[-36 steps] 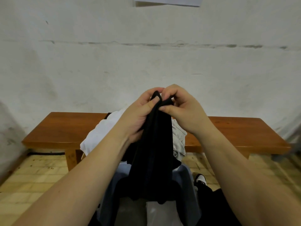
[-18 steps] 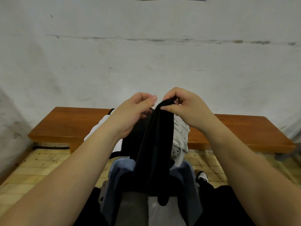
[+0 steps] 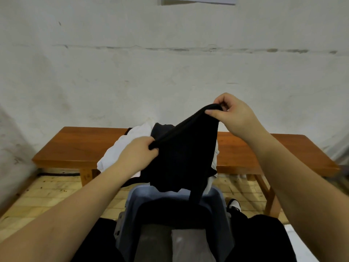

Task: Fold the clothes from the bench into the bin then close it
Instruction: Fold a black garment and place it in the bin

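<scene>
Hands once bunched together have drawn apart: left hand (image 3: 138, 154) grips the black garment (image 3: 181, 157) low, right hand (image 3: 233, 115) pinches its edge higher, cloth stretched between them above the open bin (image 3: 132, 201), before the bench (image 3: 75, 146).

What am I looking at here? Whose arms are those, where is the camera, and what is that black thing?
The camera sits on a person's head and looks forward and down, so you see their own two arms reaching out. There is no robot here. The left hand and the right hand each pinch an edge of a black garment and hold it up, stretched between them, with the right hand higher. Behind it stands a wooden bench against a white wall, with a pile of white clothes on it. Right below the garment is a grey-blue bin, standing open, with some folded things inside. The person is folding clothes to put into that bin.
</scene>
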Demonstrator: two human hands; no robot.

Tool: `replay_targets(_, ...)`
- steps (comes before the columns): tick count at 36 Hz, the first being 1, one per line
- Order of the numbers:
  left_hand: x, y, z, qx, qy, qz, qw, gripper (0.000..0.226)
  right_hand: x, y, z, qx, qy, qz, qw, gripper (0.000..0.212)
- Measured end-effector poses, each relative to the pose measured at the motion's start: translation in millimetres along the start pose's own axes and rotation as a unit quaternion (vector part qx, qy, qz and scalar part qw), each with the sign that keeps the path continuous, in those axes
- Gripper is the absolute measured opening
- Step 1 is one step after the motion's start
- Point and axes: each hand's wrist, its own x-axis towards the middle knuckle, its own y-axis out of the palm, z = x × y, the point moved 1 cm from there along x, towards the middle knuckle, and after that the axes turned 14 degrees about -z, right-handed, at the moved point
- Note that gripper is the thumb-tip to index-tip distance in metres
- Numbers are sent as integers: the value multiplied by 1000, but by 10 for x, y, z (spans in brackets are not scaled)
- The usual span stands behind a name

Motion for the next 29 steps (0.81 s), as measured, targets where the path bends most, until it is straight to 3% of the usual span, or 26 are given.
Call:
replay_targets(4,176,-84,76,-130,-72,-39,988,12,39,-196,-137,-51,3,33,998,16)
replay_targets(8,280,-176,-3,-349,-133,-55,926,7,57,-402,-203,-95,31,106,989,8)
replay_targets(10,326,-191,11,-396,-148,-46,905,9,68,-478,-243,-134,46,151,978,6)
replay_targets(14,382,-223,6,-396,-130,-13,909,16,50,-539,-270,-177,69,228,955,12)
replay_targets(18,463,-341,-98,-372,-97,7,923,22,51,-588,-299,-136,68,237,960,16)
replay_targets(21,576,-569,-147,-391,-66,-37,917,19,63,-644,-295,15,64,171,983,24)
replay_targets(24,651,-658,-177,-344,-28,-28,938,16,67,-626,-367,162,103,141,971,61)
replay_targets(25,654,-646,-178,-311,-15,-1,950,15,48,-595,-367,158,106,143,971,60)
replay_targets(27,643,-617,-161,-258,-9,44,965,14,2,-547,-437,109,104,168,974,37)
replay_targets(29,632,-675,-131,-265,-5,41,963,13,-14,-553,-504,84,102,165,977,18)
